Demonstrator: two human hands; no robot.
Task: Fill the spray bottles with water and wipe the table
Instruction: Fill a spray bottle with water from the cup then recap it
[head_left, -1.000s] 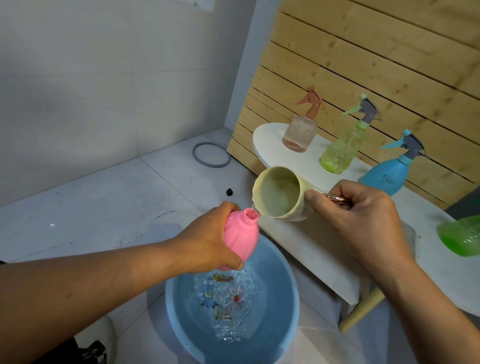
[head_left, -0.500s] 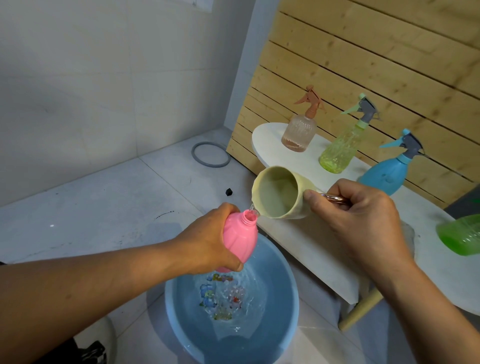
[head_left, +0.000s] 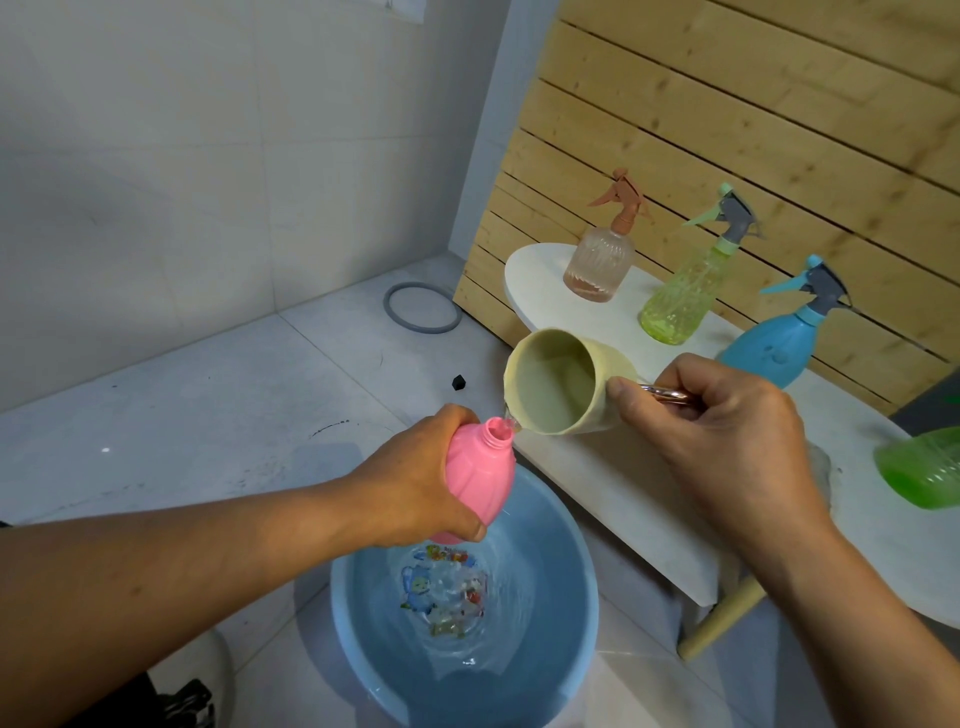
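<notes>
My left hand (head_left: 415, 483) grips a pink spray bottle (head_left: 480, 473) with no spray head, held tilted over a blue basin (head_left: 576, 587) of water. My right hand (head_left: 722, 436) holds a cream cup (head_left: 561, 389) by its metal handle (head_left: 667, 393). The cup is tipped on its side, and a thin stream of water runs from its rim into the pink bottle's open neck. On the white table (head_left: 649, 499) stand a clear peach spray bottle (head_left: 600, 260), a yellow-green one (head_left: 680, 301) and a blue one (head_left: 774, 348), all with spray heads on.
A green bottle (head_left: 924, 467) lies at the table's right edge, partly cut off. A wooden slat wall (head_left: 753, 130) stands behind the table. On the tiled floor lie a grey ring (head_left: 422, 307) and a small black piece (head_left: 458, 382). A wooden table leg (head_left: 722, 618) slants beside the basin.
The cup has tipped a little further and holds less water. The ripples in the basin have calmed. Both hands stay nearly in place.
</notes>
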